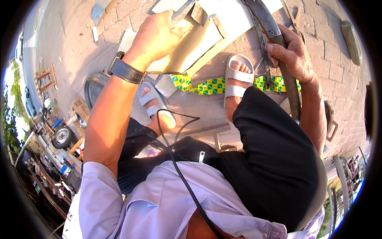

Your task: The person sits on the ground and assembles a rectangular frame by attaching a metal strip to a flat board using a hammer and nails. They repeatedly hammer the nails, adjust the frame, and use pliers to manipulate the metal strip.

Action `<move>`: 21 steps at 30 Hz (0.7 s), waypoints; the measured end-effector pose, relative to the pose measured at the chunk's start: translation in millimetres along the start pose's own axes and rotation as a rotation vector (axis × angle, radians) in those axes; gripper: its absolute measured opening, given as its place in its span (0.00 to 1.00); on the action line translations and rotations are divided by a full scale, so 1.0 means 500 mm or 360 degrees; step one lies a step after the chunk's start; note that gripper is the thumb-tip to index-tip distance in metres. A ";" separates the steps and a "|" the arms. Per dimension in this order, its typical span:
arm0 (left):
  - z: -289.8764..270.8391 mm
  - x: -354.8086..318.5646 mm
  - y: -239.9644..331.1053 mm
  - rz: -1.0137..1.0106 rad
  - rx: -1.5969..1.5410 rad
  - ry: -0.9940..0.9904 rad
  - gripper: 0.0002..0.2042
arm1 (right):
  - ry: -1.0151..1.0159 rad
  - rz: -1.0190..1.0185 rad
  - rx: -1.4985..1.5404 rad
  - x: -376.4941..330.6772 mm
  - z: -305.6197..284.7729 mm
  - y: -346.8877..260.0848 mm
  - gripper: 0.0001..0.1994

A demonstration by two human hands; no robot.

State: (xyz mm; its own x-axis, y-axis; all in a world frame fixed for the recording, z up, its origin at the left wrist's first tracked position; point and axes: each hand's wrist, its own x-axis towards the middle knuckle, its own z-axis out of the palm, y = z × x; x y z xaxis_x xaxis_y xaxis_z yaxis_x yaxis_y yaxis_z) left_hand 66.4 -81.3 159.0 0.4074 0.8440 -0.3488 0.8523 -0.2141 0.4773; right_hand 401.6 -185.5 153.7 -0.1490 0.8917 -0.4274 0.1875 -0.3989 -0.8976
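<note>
Metal tool (287,75), one, gripped by right hand (293,51), left hand (157,38) fisted, hold unclear, two sandals (239,75)

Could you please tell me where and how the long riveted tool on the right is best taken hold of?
Probably by its long brown handle, below the riveted joint, coming from the right: it is a narrow bar, easy to encircle, and the right hand curls round it there.

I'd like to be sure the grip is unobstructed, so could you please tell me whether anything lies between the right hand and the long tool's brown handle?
Nothing visible does: the right hand is closed directly around the brown handle. A narrow strip runs to its left, not between them.
</note>
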 end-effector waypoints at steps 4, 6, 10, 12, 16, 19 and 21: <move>0.009 0.001 -0.006 0.0084 0.0053 0.0067 0.18 | -0.0052 -0.0029 0.0073 0.010 -0.014 -0.027 0.18; 0.007 -0.003 -0.003 0.0061 -0.0003 0.0069 0.19 | 0.0001 -0.0073 0.0108 0.012 -0.023 -0.029 0.19; 0.014 0.003 0.010 0.0013 -0.0003 0.0047 0.19 | 0.0135 -0.0092 0.0250 0.020 0.001 -0.036 0.19; 0.006 -0.007 0.013 -0.0060 -0.0008 0.0021 0.19 | -0.0175 0.0041 -0.0025 0.023 0.001 -0.037 0.18; 0.010 -0.018 0.018 0.0049 0.0104 0.0126 0.18 | -0.0116 0.0014 -0.0091 0.023 -0.020 -0.030 0.18; 0.014 -0.011 0.007 0.0010 0.0083 0.0097 0.17 | 0.0106 -0.0151 -0.0087 0.012 -0.002 -0.028 0.17; 0.016 -0.010 0.009 0.0028 0.0079 0.0118 0.17 | 0.0106 -0.0157 -0.0156 0.010 0.010 -0.014 0.18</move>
State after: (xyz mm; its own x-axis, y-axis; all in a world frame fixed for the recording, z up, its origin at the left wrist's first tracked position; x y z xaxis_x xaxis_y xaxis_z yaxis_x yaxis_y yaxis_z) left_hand 70.7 -90.5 156.4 0.3987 0.8736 -0.2791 0.8611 -0.2520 0.4415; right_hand 394.8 -179.1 157.1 -0.1074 0.9390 -0.3268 0.2696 -0.2889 -0.9186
